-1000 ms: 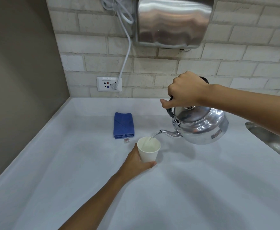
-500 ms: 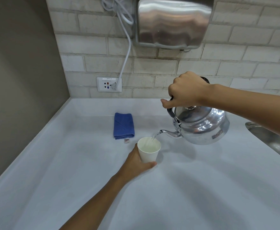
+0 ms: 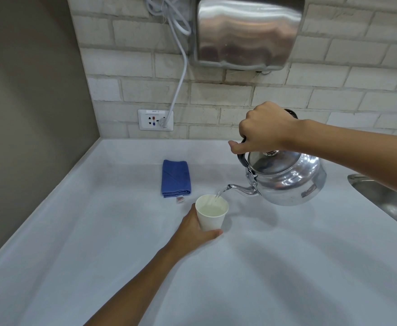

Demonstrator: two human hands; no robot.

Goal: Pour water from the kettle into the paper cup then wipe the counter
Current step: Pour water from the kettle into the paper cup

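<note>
Little had shifted: right hand (image 3: 264,128) gripped the tilted kettle (image 3: 289,178), left hand (image 3: 196,229) clasped the paper cup (image 3: 211,216); easing the tilt would have prevented overflow.

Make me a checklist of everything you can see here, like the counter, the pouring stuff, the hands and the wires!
Surface: white counter, no spill seen.
Job's things: kettle tilted, water streaming into paper cup; blue cloth folded behind the cup.
Clutter: nothing seen.
Hands: left hand grips the cup; right hand holds the kettle handle.
Cables: white cord plugged into wall socket.
Surroundings: hand dryer, brick wall, sink at right.
</note>
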